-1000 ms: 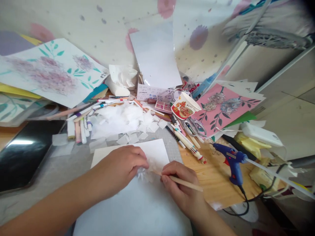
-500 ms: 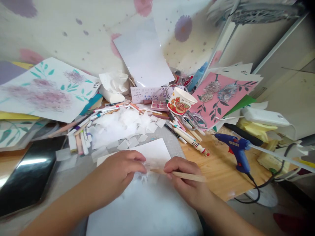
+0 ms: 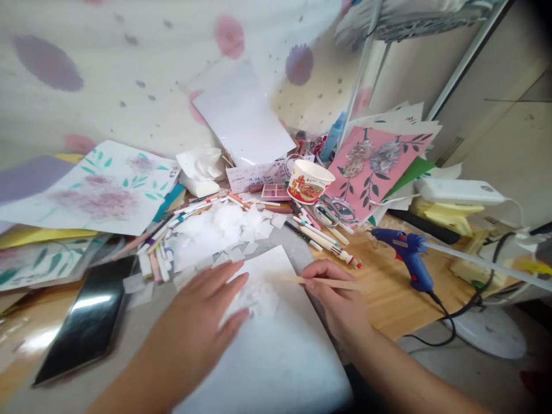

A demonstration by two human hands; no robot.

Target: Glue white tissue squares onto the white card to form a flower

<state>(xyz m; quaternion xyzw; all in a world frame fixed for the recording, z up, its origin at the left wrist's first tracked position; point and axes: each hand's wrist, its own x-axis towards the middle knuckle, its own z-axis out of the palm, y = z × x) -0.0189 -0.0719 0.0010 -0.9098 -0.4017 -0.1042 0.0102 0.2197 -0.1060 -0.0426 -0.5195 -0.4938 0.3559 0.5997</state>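
My left hand (image 3: 202,313) lies flat with its fingers stretched out on a white sheet of paper (image 3: 276,345) in front of me. A small crumpled white tissue piece (image 3: 254,296) sits on the sheet just right of its fingertips. My right hand (image 3: 334,302) is closed around a thin wooden stick (image 3: 321,282), which points left toward the tissue piece. A heap of white tissue squares (image 3: 215,230) lies just behind the sheet.
A blue glue gun (image 3: 407,256) with a black cord lies at the right on the wooden board (image 3: 388,299). A paper cup (image 3: 308,181), scissors (image 3: 334,210) and pens stand behind. A black phone (image 3: 90,316) lies at the left. Flower paintings (image 3: 99,187) lean around.
My left hand has let go of the tissue piece and flattened onto the sheet. The right hand has lifted the stick slightly away to the right. The view has tilted up.
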